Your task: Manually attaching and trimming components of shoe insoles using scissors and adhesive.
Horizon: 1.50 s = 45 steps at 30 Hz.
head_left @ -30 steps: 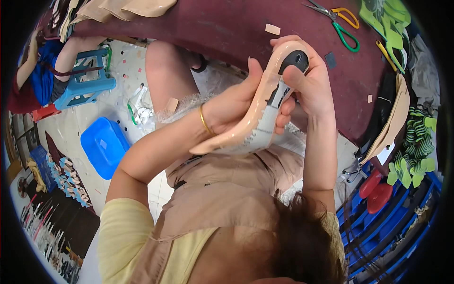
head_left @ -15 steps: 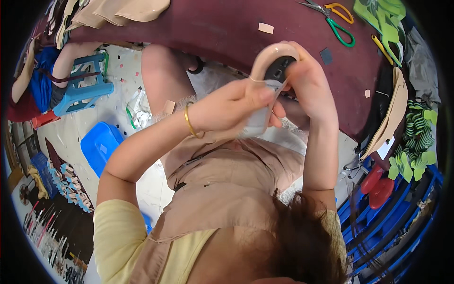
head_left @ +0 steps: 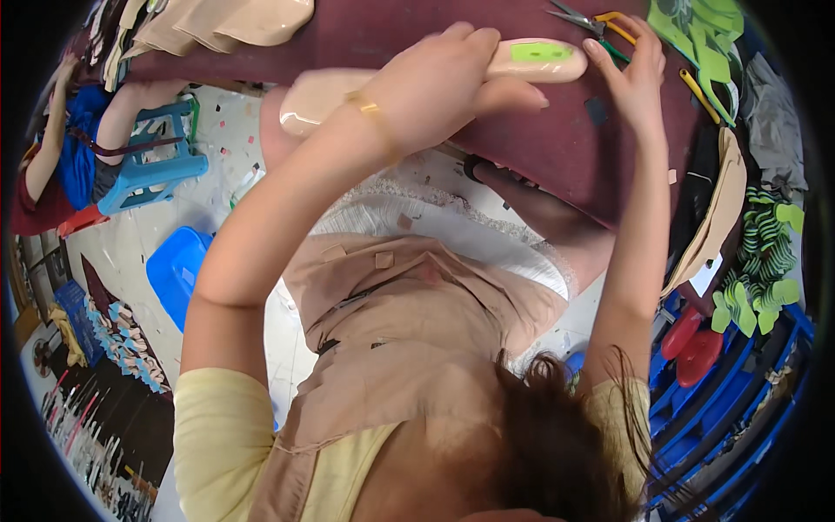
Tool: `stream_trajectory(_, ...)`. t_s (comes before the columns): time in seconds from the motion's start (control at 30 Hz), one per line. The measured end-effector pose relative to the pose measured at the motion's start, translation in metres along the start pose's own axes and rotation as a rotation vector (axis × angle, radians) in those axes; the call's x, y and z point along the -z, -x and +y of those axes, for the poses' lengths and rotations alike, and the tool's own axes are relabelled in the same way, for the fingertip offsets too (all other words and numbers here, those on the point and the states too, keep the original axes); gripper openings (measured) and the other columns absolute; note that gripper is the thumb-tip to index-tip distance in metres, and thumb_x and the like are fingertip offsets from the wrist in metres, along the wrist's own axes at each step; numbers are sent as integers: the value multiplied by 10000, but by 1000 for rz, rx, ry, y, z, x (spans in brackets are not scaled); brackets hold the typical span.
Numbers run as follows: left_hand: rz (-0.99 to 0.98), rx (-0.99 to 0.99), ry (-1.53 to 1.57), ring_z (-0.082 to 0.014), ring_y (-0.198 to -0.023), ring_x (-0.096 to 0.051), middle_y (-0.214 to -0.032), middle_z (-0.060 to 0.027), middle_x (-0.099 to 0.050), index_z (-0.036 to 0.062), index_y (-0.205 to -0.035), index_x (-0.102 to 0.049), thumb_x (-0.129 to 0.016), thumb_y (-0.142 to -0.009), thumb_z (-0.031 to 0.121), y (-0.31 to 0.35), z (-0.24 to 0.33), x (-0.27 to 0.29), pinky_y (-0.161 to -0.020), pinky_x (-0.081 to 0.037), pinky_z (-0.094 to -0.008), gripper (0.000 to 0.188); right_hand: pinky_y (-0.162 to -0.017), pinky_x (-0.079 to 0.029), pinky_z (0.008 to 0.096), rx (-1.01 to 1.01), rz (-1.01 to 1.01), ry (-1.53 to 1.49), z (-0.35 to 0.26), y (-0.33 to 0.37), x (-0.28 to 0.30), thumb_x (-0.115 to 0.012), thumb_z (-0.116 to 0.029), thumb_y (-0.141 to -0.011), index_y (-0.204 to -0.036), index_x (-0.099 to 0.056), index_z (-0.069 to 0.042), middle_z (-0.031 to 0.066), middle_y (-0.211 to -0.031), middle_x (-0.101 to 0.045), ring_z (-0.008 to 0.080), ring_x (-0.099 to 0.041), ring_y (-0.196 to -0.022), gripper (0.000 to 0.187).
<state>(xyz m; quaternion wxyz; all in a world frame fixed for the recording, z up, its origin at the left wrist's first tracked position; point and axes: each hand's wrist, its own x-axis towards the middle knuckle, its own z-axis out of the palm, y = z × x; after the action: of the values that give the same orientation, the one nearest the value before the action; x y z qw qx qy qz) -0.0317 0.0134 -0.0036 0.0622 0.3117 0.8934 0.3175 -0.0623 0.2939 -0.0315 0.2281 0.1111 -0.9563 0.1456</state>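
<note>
My left hand [head_left: 439, 87] is wrapped around a glossy beige insole [head_left: 326, 97], whose bright green patch [head_left: 541, 52] shows at the right end. The palm and fingers hide the insole's middle. At that right end, my right hand [head_left: 639, 78] has its thumb and fingers apart, the thumb tip close to the insole; touching or not, I cannot tell. Just beyond the right hand lie scissors [head_left: 578, 17] with one orange and one green handle, partly hidden by the fingers.
Beige pieces [head_left: 235, 19] lie on the maroon tabletop [head_left: 374, 35] at the far left. Green pieces [head_left: 696, 43] and a yellow-handled tool [head_left: 698, 94] are at the far right. A blue basin [head_left: 178, 270] is on the floor; another person [head_left: 83, 130] sits at left.
Both hands have moved farther out over the table. The insole now lies lengthwise with its green patch showing; before, its curved end and black underside faced up. My right hand has come off it.
</note>
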Motion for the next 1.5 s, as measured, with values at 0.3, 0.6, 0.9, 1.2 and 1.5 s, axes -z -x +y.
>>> stream_trajectory(0.3,255,37,-494,-290,-1324,-281,-1386,-119,-365,48,-1365,-336,-466,-863,541,-28,-22,-84,-1039,-253,-545,716,-784,-463,416,-386,15,-473,31,12,-23,-438,-508,-917,-900,-541,-28,156,-960,-594,278,-592,-877,490)
stream_trajectory(0.6,227,38,-486,-297,-1309,-322,-1373,-127,-394,43,-1367,-336,-465,-868,537,-28,-22,-83,-1032,-278,-525,714,-626,-491,304,-727,205,-1288,-75,20,-10,-349,-463,-969,-803,-491,-12,131,-795,-595,178,-577,-632,501)
stream_trajectory(0.9,-489,356,-452,-320,-996,-605,-1006,-211,-634,-30,-1018,-605,-627,-780,407,-39,-70,42,-864,-467,-380,498,-722,-469,377,-412,63,-567,-53,-1,-22,-459,-500,-914,-912,-541,3,173,-867,-584,240,-578,-772,510)
stream_trajectory(1.2,-409,255,-1145,-307,-869,-647,-920,-200,-655,-32,-916,-641,-531,-839,307,-38,-190,115,-736,-503,-404,365,-972,-296,536,-477,204,90,22,55,-45,-538,-528,-813,-1256,-455,-63,239,-1240,-442,394,-408,-1176,648)
stream_trajectory(1.5,-17,234,-1007,-356,-1044,-559,-1171,-232,-539,-20,-1182,-513,-638,-810,307,-77,-155,125,-872,-463,-390,511,-805,-473,351,345,-799,-1331,-207,117,-10,-635,-158,-795,-999,-655,-87,96,-933,-651,245,-610,-875,217)
